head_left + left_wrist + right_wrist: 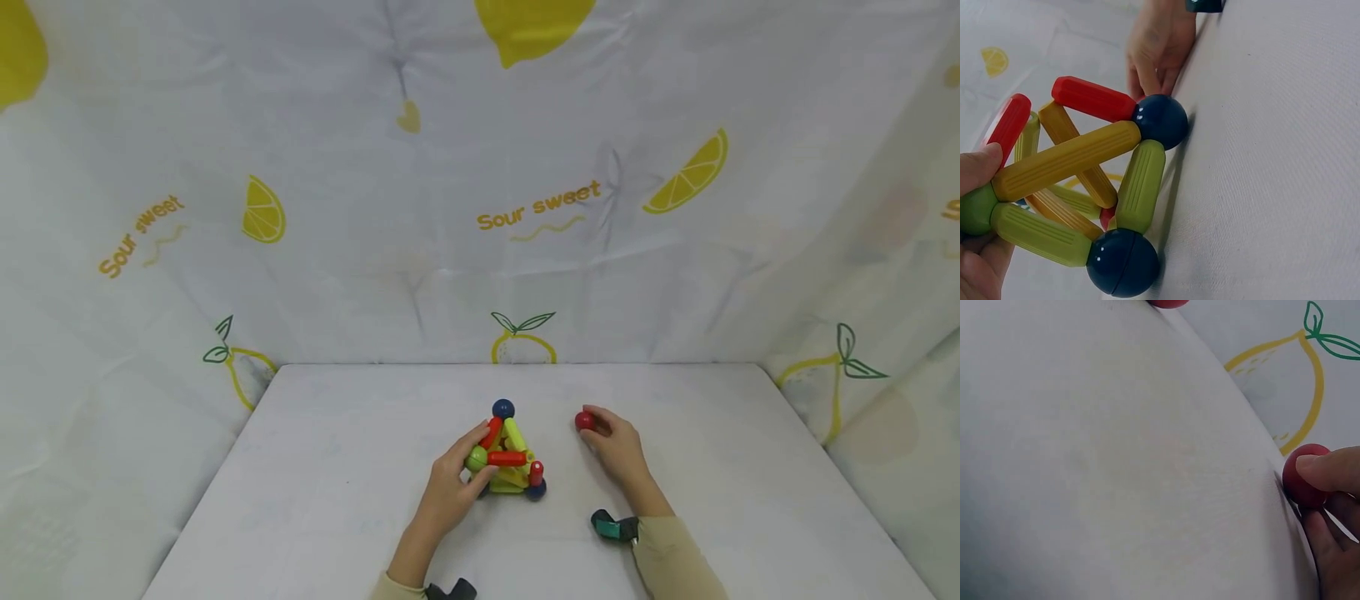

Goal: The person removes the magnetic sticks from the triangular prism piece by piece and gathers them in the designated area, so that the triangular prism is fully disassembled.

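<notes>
A frame of magnetic building sticks and balls (510, 479) stands on the table, with red, yellow and light green sticks and dark blue balls. My left hand (447, 492) grips it at the green ball (975, 209), thumb and fingers around that corner. In the left wrist view, a dark blue ball (1124, 262) and another blue ball (1161, 121) sit at corners near the table. To the right of the frame, my right hand (618, 450) pinches a red ball (1305, 476) close to the tabletop, thumb on its upper side.
The white table (337, 450) runs back to a hanging lemon-print cloth (375, 275). A dark strap piece (615, 527) shows at the right wrist, another (452, 590) at the left. A red rounded thing (1169, 302) shows at the right wrist view's top edge.
</notes>
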Motion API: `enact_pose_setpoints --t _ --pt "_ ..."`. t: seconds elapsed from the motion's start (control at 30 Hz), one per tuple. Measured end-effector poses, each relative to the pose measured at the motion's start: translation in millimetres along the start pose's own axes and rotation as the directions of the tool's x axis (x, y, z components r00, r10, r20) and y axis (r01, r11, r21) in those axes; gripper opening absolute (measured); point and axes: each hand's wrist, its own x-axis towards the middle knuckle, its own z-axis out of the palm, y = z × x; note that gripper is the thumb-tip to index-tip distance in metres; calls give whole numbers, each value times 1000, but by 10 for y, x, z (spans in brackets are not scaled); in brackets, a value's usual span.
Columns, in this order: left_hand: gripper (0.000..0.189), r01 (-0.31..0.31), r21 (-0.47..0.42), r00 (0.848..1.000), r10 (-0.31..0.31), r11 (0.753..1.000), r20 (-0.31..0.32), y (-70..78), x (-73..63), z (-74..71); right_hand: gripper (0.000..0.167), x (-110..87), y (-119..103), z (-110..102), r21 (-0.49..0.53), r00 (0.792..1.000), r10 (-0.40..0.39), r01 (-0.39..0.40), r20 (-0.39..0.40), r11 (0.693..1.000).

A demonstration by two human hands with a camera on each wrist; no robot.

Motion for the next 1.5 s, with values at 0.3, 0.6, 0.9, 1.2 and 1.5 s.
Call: enact_pose_setpoints --t 0.3,0.6,0.9,1.2,1.5 --pt "55 -28 26 1000 28 999 2 -15 8 0 52 25 -38 -39 12 1000 -5 5 31 1000" --pt "56 -31 22 999 31 999 7 -29 15 -6 59 -49 -65 -75 87 999 34 -34 3 996" --pt "57 -26 26 1000 25 999 15 -27 2 -14 62 -168 -130 -71 52 997 71 -72 16 996" --pt "57 -22 28 1000 22 999 16 -24 20 -13 55 -466 -516 -58 55 989 -145 145 -20 988" --pt "58 7 6 1000 -7 1000 19 -8 14 -18 38 -756 -933 59 174 920 -392 382 23 908"
